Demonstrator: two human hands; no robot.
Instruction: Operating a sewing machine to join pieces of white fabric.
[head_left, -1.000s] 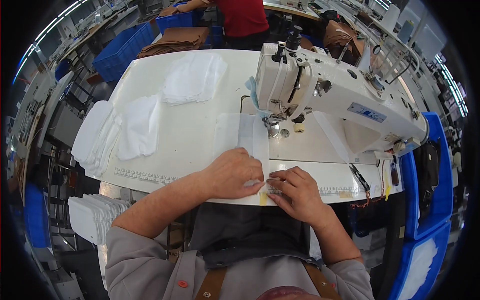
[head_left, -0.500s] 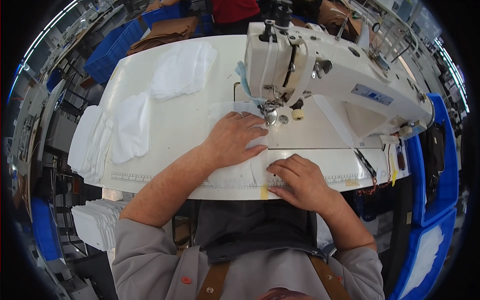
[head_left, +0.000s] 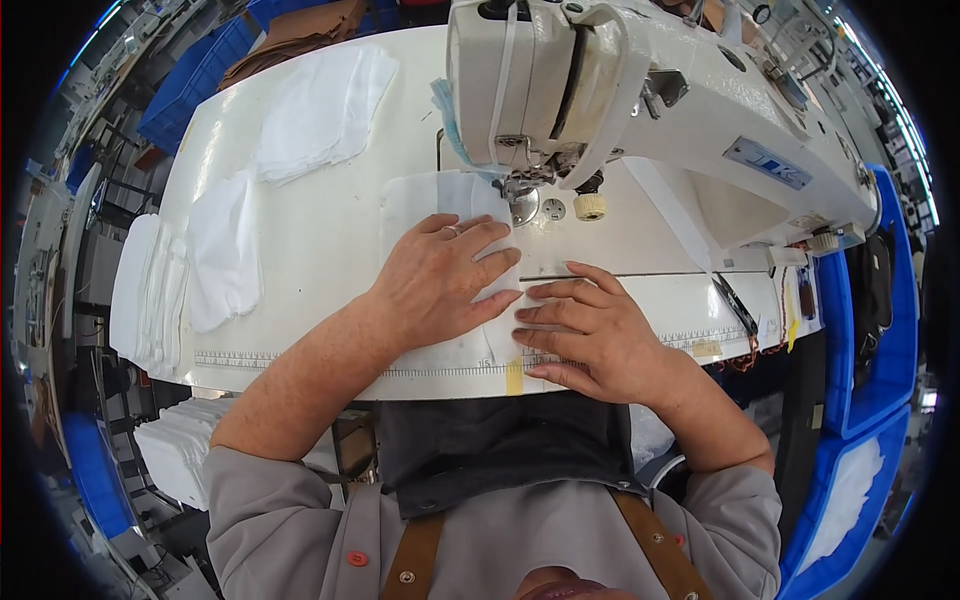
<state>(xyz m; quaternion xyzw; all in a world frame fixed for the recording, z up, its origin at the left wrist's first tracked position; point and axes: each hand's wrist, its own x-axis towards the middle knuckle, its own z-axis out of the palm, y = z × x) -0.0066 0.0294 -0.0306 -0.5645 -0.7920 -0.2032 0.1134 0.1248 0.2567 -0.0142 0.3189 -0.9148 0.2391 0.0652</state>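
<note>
A thin white fabric piece point(head_left: 405, 200) lies flat on the sewing table point(head_left: 400, 100), its right edge beside the presser foot point(head_left: 522, 207) of a white sewing machine point(head_left: 680, 110). My left hand point(head_left: 440, 275) rests on the fabric with fingers spread, just in front of the foot. Close to its right, my right hand point(head_left: 595, 335) lies with fingers outstretched. Its fingertips reach the fabric's right edge; whether they press on the cloth or the table is hard to tell. Part of the cloth is hidden under my left hand.
White fabric stacks lie at the back left point(head_left: 325, 115) and far left point(head_left: 145, 290), with white cloth point(head_left: 225, 250) between. Another white stack point(head_left: 180, 450) sits below the table edge. Thread snips point(head_left: 735, 300) lie at right, near blue bins point(head_left: 845, 340). A ruler strip point(head_left: 430, 370) runs along the front.
My right hand has moved forward and its fingers have spread toward the fabric edge. My left hand remains on the cloth. The whole view has shifted, with the machine appearing larger and higher.
</note>
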